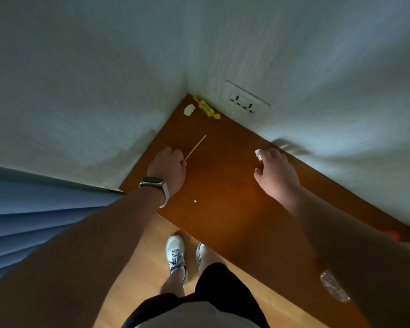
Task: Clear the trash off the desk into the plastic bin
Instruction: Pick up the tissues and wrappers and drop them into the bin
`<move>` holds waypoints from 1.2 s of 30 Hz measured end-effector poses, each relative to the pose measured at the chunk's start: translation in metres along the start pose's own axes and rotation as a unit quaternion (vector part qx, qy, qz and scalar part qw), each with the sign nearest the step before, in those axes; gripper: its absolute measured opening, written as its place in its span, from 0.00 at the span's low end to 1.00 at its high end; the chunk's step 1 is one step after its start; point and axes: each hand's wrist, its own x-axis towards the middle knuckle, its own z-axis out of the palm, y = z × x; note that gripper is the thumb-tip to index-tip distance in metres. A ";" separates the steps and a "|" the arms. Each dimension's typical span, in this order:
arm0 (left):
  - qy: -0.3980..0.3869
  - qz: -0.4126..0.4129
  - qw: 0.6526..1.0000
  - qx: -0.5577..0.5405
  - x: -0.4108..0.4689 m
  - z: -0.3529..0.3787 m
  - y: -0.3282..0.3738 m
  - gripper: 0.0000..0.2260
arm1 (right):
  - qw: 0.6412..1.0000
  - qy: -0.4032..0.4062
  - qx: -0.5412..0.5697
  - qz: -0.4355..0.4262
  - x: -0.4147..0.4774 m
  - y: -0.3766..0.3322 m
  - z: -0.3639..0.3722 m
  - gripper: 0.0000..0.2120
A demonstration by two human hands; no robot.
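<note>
Desk (223, 185) fills a white-walled corner; left fingers (179, 159) pinch stick (195, 147), right grip paper scrap (258, 154).

I see a wrapper (207, 107) and paper scrap (189, 109) in the desk's (223, 185) far corner, a stick (195, 147) nearer, left of centre

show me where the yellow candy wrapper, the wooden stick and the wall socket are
yellow candy wrapper (206, 108): head view, middle of its printed body.
wooden stick (197, 146): head view, mid-length.
wall socket (244, 104): head view, faceplate between the two outlets.
</note>
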 end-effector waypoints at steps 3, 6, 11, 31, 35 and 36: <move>-0.003 -0.009 1.000 -0.010 0.004 0.001 0.000 0.04 | 1.000 0.018 -0.006 -0.021 -0.001 -0.002 0.002 0.17; -0.006 -0.013 1.000 -0.007 0.008 0.003 0.001 0.05 | 0.999 0.020 0.000 -0.026 -0.002 -0.006 0.005 0.12; -0.010 -0.023 1.000 0.005 0.007 0.003 0.003 0.06 | 0.999 0.014 0.006 -0.046 -0.012 -0.011 0.008 0.10; -0.011 0.134 0.976 -0.170 -0.050 -0.039 0.037 0.06 | 0.989 0.112 0.070 0.064 -0.142 -0.023 -0.050 0.09; -0.032 0.173 0.966 -0.190 -0.065 -0.037 0.063 0.03 | 0.985 0.118 0.083 0.090 -0.186 -0.013 -0.053 0.11; -0.035 0.184 0.962 -0.198 -0.070 -0.036 0.072 0.03 | 0.985 0.118 0.084 0.099 -0.196 -0.009 -0.053 0.11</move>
